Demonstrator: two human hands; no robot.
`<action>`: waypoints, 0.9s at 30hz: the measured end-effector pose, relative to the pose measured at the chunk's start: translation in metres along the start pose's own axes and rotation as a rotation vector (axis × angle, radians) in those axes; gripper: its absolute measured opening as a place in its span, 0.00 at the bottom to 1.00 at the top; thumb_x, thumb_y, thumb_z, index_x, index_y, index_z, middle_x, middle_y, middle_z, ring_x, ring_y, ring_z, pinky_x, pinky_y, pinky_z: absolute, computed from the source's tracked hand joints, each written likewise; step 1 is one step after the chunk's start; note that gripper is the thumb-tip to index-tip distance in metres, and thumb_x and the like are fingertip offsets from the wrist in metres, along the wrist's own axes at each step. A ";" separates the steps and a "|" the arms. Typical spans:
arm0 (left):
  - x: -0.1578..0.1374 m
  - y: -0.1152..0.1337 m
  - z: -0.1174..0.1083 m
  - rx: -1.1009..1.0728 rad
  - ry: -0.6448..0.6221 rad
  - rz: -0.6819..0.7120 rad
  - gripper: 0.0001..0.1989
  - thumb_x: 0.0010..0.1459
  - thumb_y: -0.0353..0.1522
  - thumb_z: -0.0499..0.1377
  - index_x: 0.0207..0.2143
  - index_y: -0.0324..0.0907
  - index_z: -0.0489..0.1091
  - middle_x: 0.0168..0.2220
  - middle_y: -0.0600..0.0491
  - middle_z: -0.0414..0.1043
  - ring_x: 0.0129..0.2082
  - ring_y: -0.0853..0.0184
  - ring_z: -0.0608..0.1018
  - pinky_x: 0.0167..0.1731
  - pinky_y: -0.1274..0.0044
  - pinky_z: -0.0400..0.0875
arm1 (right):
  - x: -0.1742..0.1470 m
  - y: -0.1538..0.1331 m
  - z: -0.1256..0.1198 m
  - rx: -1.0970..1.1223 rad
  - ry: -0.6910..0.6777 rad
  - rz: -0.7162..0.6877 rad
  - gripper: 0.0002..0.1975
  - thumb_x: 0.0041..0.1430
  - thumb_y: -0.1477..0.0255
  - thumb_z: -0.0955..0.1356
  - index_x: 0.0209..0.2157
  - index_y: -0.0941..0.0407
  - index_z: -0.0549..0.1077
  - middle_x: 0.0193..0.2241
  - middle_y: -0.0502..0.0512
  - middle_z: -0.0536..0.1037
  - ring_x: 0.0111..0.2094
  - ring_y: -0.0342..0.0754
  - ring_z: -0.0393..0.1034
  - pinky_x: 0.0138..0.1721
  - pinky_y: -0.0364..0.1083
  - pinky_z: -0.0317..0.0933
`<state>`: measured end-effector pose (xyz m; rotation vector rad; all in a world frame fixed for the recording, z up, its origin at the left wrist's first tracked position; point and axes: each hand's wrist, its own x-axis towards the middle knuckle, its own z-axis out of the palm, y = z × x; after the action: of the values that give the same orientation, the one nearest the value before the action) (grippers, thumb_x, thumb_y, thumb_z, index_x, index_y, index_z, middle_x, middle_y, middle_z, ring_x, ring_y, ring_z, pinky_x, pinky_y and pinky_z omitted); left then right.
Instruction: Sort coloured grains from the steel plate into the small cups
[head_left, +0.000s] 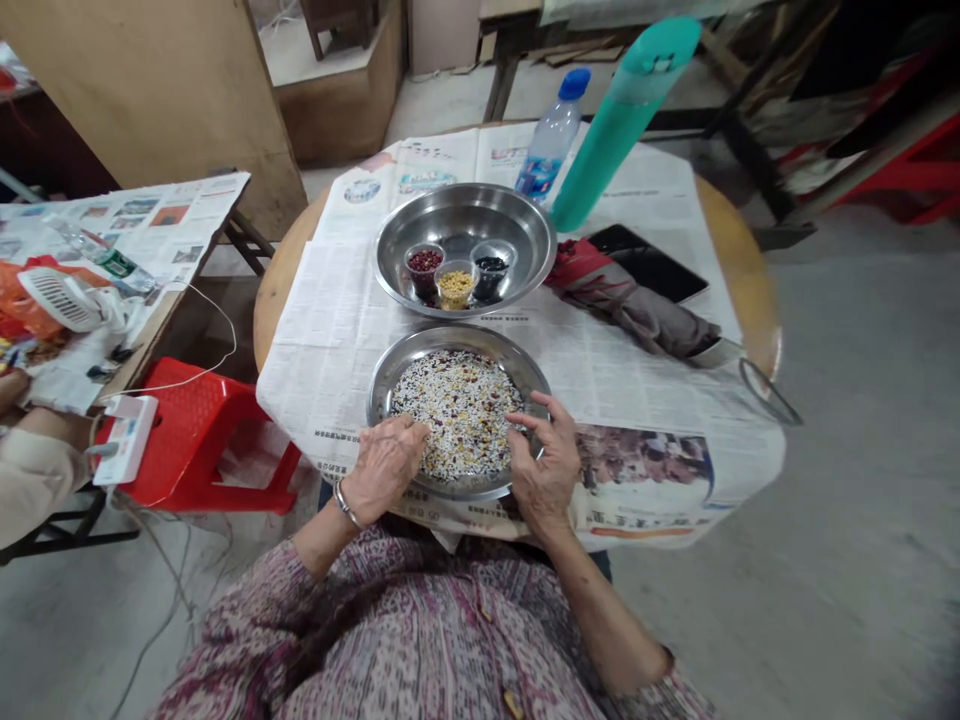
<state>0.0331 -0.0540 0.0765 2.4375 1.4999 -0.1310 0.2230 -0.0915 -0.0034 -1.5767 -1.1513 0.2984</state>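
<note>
A shallow steel plate holds a spread of mixed grains and beans, white with red, yellow and dark bits. My left hand, a metal bangle at its wrist, lies over the plate's left front rim with its fingers curled together; anything in them is hidden. On the right side, my right hand is at the rim, its thumb and fingers apart above the grains. Behind the plate, a larger steel basin holds three clear cups: red beans, yellow beans and black beans.
Newspaper covers the round table. Near the basin are a plastic bottle, a tall green bottle, a black phone-like slab and a folded umbrella. A red stool and another person's sleeve are at left.
</note>
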 end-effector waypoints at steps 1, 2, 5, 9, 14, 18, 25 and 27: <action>0.000 0.000 0.000 0.005 -0.004 -0.005 0.09 0.67 0.31 0.52 0.39 0.44 0.72 0.38 0.53 0.74 0.40 0.65 0.76 0.37 0.76 0.66 | 0.000 0.000 0.000 0.002 0.002 -0.002 0.08 0.57 0.75 0.66 0.35 0.56 0.77 0.52 0.60 0.73 0.56 0.52 0.66 0.58 0.56 0.57; 0.001 0.001 0.000 0.010 -0.005 -0.007 0.09 0.67 0.31 0.52 0.38 0.44 0.72 0.38 0.53 0.74 0.40 0.66 0.76 0.36 0.76 0.66 | 0.000 0.000 0.000 0.004 0.003 -0.002 0.08 0.57 0.74 0.66 0.35 0.56 0.77 0.52 0.60 0.73 0.56 0.52 0.66 0.58 0.56 0.58; 0.002 -0.001 0.003 0.010 0.001 -0.010 0.10 0.67 0.30 0.51 0.36 0.44 0.72 0.37 0.53 0.74 0.38 0.66 0.76 0.33 0.76 0.64 | -0.001 0.002 0.001 0.007 -0.001 -0.003 0.08 0.58 0.74 0.66 0.35 0.56 0.77 0.53 0.60 0.73 0.56 0.52 0.66 0.58 0.56 0.58; 0.001 -0.004 0.006 -0.117 0.097 0.011 0.08 0.65 0.28 0.53 0.34 0.42 0.71 0.35 0.52 0.74 0.35 0.67 0.74 0.33 0.76 0.63 | -0.001 0.004 0.001 -0.001 0.002 -0.013 0.08 0.58 0.73 0.66 0.35 0.56 0.77 0.53 0.60 0.73 0.56 0.52 0.66 0.58 0.56 0.58; 0.003 -0.006 -0.003 -0.850 0.223 -0.072 0.03 0.59 0.30 0.57 0.32 0.41 0.68 0.24 0.58 0.65 0.25 0.73 0.66 0.29 0.79 0.61 | 0.000 0.003 0.001 0.005 0.004 -0.006 0.08 0.58 0.74 0.66 0.34 0.55 0.77 0.52 0.59 0.73 0.56 0.52 0.66 0.58 0.56 0.58; 0.013 -0.009 -0.011 -1.415 0.129 -0.194 0.04 0.58 0.29 0.54 0.34 0.39 0.68 0.27 0.56 0.68 0.24 0.74 0.66 0.27 0.80 0.61 | -0.001 0.003 0.001 0.010 0.008 -0.006 0.08 0.57 0.74 0.66 0.35 0.56 0.78 0.53 0.59 0.73 0.56 0.52 0.66 0.59 0.56 0.58; 0.031 -0.011 0.001 -0.692 0.301 0.004 0.04 0.57 0.27 0.60 0.33 0.40 0.75 0.26 0.55 0.69 0.27 0.71 0.70 0.34 0.77 0.67 | 0.000 0.003 0.001 -0.002 0.008 -0.011 0.08 0.58 0.74 0.66 0.35 0.56 0.78 0.52 0.60 0.73 0.56 0.52 0.66 0.58 0.57 0.58; 0.033 -0.012 0.009 -0.452 0.349 0.083 0.06 0.59 0.25 0.59 0.35 0.41 0.76 0.28 0.54 0.70 0.30 0.69 0.72 0.37 0.76 0.69 | 0.001 0.002 0.001 0.003 0.009 -0.010 0.07 0.58 0.74 0.66 0.35 0.56 0.78 0.52 0.60 0.73 0.56 0.52 0.66 0.58 0.56 0.58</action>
<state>0.0384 -0.0232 0.0586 2.2146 1.3645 0.6123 0.2235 -0.0902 -0.0055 -1.5680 -1.1508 0.2863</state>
